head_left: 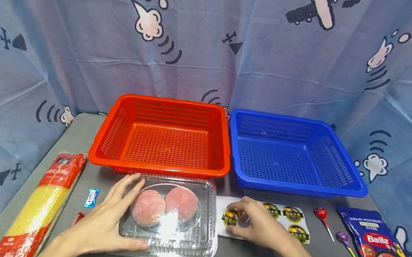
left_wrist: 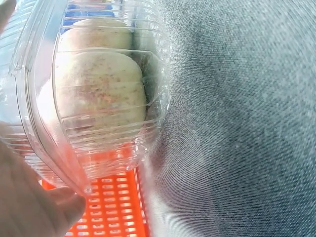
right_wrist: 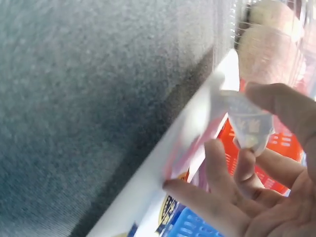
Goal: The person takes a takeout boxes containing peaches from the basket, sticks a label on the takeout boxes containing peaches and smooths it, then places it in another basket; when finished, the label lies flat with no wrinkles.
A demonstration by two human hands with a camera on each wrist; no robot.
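A clear plastic clamshell box (head_left: 208, 226) holds two round pinkish peaches (head_left: 181, 204), also visible through its side in the left wrist view. My left hand (head_left: 104, 218) rests along the box's left side, fingers spread at the back corner and thumb extended along the front. Beside the box lies a white sheet of round black-and-gold stickers (head_left: 298, 219). Over the left part of this sheet, my right hand (head_left: 256, 223) pinches a translucent sticker (right_wrist: 252, 126) between thumb and fingers, its pale backside showing in the right wrist view. Another fingertip touches the sheet.
Behind the box stand a red basket (head_left: 159, 169) and a blue basket (head_left: 298, 186). Left lie a noodle pack (head_left: 42, 203), a small blue-white packet (head_left: 91, 198) and a partly hidden red wrapper (head_left: 78, 218). Right are red (head_left: 324, 223) and purple lollipops (head_left: 349, 248) and a Barilla pouch (head_left: 379, 246).
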